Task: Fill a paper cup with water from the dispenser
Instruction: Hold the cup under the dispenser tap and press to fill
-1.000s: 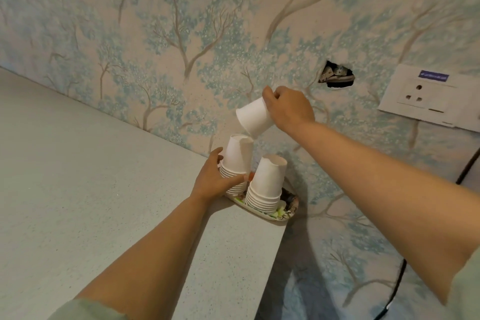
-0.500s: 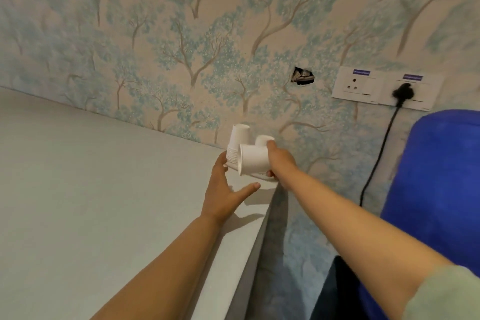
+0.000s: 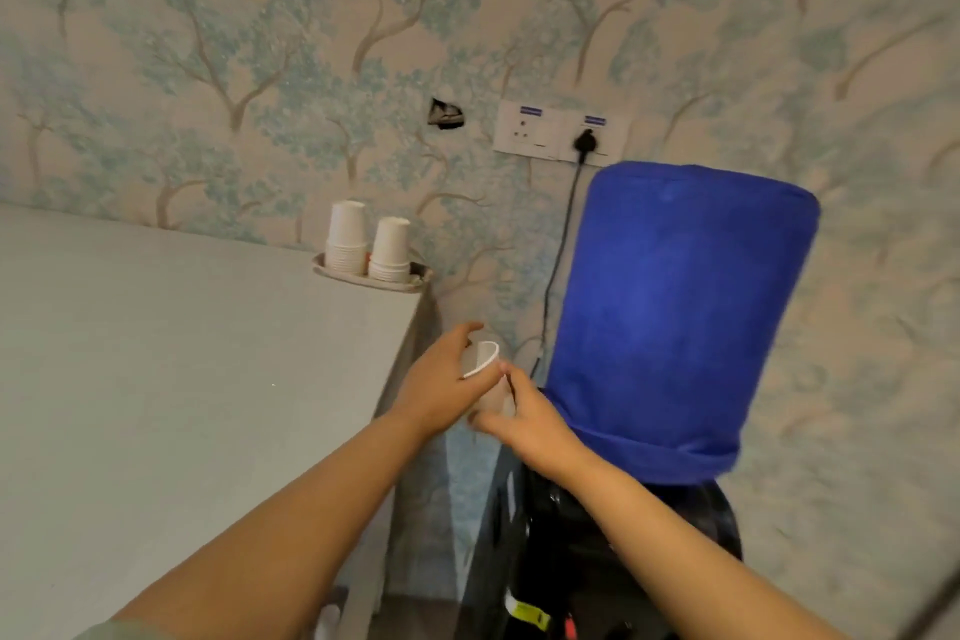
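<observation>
A white paper cup (image 3: 485, 379) sits between both hands, mouth tilted up and to the left, in the gap between the counter and the dispenser. My left hand (image 3: 441, 387) wraps its left side, and my right hand (image 3: 524, 416) grips it from the right and below. The water dispenser has a bottle under a blue cloth cover (image 3: 675, 317) on a black body (image 3: 613, 551), just right of my hands. Its taps are hidden from me.
Two stacks of upside-down paper cups (image 3: 366, 244) stand on a small tray (image 3: 332, 270) at the far right corner of the pale counter (image 3: 182, 379). A black cable (image 3: 558, 265) runs down the wallpapered wall from a socket plate (image 3: 558, 130).
My right hand carried the cup from above the stacks down and right, off the counter. My left hand left the stacks and joined it on the cup. The view swung toward the dispenser.
</observation>
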`<state>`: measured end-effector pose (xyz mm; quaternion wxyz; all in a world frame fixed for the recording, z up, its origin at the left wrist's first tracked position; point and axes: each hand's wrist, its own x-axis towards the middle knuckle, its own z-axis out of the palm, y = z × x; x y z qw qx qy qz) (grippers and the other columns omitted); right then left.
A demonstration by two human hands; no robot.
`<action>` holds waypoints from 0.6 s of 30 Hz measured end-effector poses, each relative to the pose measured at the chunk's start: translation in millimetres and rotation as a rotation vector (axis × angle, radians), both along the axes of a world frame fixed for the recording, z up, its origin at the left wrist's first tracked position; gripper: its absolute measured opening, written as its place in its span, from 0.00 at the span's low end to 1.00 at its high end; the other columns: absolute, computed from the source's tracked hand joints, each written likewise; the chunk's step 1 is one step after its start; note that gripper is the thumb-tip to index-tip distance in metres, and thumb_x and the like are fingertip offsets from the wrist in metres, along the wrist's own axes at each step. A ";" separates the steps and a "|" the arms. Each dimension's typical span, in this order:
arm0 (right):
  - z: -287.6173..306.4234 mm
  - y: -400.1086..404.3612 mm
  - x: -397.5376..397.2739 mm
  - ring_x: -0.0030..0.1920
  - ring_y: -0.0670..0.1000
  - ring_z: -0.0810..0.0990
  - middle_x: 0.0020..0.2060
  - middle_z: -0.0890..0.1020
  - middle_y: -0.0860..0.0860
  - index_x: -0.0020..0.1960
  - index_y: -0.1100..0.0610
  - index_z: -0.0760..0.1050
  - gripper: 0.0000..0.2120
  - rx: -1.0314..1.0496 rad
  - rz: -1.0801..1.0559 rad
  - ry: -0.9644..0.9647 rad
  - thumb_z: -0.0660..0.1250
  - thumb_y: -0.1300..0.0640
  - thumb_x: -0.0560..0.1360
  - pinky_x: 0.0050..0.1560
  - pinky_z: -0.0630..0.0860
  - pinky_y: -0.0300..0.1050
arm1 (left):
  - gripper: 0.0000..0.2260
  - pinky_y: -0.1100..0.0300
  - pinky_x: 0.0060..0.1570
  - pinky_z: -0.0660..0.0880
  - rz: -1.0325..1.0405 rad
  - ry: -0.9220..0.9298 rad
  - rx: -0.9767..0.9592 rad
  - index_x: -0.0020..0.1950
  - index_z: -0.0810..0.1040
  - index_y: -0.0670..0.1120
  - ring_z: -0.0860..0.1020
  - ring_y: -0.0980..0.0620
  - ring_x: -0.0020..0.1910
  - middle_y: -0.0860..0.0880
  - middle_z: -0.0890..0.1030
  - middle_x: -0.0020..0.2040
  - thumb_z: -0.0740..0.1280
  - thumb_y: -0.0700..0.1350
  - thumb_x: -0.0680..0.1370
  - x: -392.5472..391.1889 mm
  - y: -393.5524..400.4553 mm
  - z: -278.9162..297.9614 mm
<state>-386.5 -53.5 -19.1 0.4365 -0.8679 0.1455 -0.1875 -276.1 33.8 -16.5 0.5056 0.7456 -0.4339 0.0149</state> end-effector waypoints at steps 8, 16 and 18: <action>-76.5 -40.4 -85.9 0.51 0.40 0.74 0.53 0.75 0.44 0.61 0.54 0.70 0.22 0.020 -0.309 0.058 0.69 0.53 0.69 0.45 0.67 0.25 | 0.38 0.50 0.68 0.62 -0.395 -0.160 0.435 0.76 0.47 0.52 0.63 0.45 0.71 0.43 0.64 0.73 0.60 0.65 0.74 -97.8 -55.0 -35.7; -195.8 -69.7 -214.0 0.45 0.36 0.78 0.43 0.80 0.43 0.45 0.45 0.74 0.22 0.296 -0.571 0.211 0.79 0.49 0.55 0.42 0.74 0.30 | 0.47 0.45 0.72 0.45 -0.276 -0.506 0.714 0.76 0.42 0.49 0.43 0.43 0.76 0.40 0.44 0.77 0.68 0.62 0.68 -136.4 -111.6 -144.3; -231.2 -70.3 -231.1 0.49 0.48 0.79 0.47 0.80 0.51 0.52 0.53 0.75 0.28 0.362 -0.603 0.277 0.79 0.49 0.54 0.49 0.77 0.45 | 0.50 0.45 0.71 0.38 -0.240 -0.590 0.758 0.76 0.39 0.48 0.36 0.42 0.75 0.40 0.38 0.77 0.70 0.61 0.67 -145.6 -118.2 -179.5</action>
